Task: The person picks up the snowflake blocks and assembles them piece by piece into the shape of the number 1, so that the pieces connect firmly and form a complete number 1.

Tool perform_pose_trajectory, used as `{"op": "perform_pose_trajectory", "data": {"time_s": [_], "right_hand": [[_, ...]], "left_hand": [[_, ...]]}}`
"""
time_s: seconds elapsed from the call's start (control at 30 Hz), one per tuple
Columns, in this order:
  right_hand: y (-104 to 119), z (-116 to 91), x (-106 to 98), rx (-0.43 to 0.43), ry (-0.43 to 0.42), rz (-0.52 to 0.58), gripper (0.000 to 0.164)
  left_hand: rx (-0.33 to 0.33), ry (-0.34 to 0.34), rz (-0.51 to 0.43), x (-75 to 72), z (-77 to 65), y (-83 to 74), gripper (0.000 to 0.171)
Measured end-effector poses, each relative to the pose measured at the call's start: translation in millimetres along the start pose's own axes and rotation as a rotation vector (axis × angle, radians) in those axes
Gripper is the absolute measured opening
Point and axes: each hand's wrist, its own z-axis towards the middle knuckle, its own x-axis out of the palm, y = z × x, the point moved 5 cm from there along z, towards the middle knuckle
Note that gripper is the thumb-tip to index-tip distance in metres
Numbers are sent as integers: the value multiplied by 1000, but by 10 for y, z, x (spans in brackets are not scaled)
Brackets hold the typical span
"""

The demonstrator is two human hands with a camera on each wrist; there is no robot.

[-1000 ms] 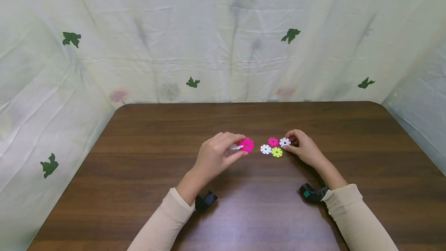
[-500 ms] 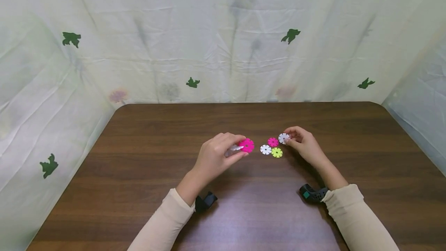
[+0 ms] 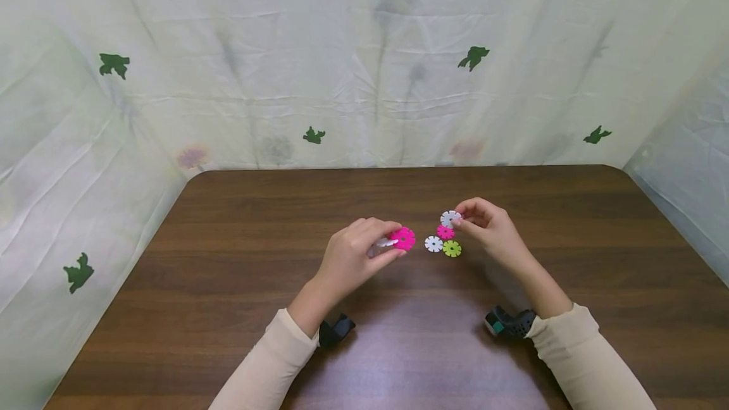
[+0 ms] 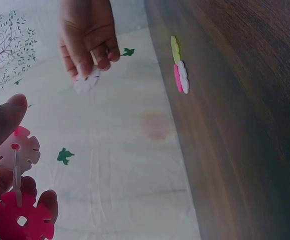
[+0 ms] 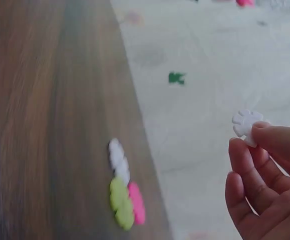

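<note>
My left hand (image 3: 348,253) holds a joined cluster of slotted flower-shaped discs. A pink disc (image 3: 404,238) forms its right end; in the left wrist view a thin white disc (image 4: 17,172), edge-on, links it to a white disc (image 4: 31,151) with pink showing behind. Between the thumb and fingers of my right hand (image 3: 494,230) I pinch a single white disc (image 5: 245,125), raised above the table. Below it lie a pink disc (image 3: 445,233), a white disc (image 3: 433,244) and a yellow-green disc (image 3: 452,248), close together.
The brown wooden table (image 3: 256,347) ends at a back edge against a pale curtain (image 3: 353,81) with green leaf shapes. Black wrist devices sit on both arms, including the left wrist device (image 3: 336,330) and right wrist device (image 3: 509,323).
My right hand has lifted the white disc from beside the pink one, bringing it up and leftward over the small group. The left hand and its joined discs stay nearly still.
</note>
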Motion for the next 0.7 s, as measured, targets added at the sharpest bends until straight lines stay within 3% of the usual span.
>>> {"op": "perform_pose_trajectory", "data": {"time_s": [0.4, 0.7], "right_hand": [[406, -110, 212, -138, 57, 74, 15], [490, -157, 327, -213, 126, 66, 17]], "left_hand": [[-6, 23, -4, 9, -3, -11, 34], [-5, 33, -4, 16, 7, -32, 34]]}}
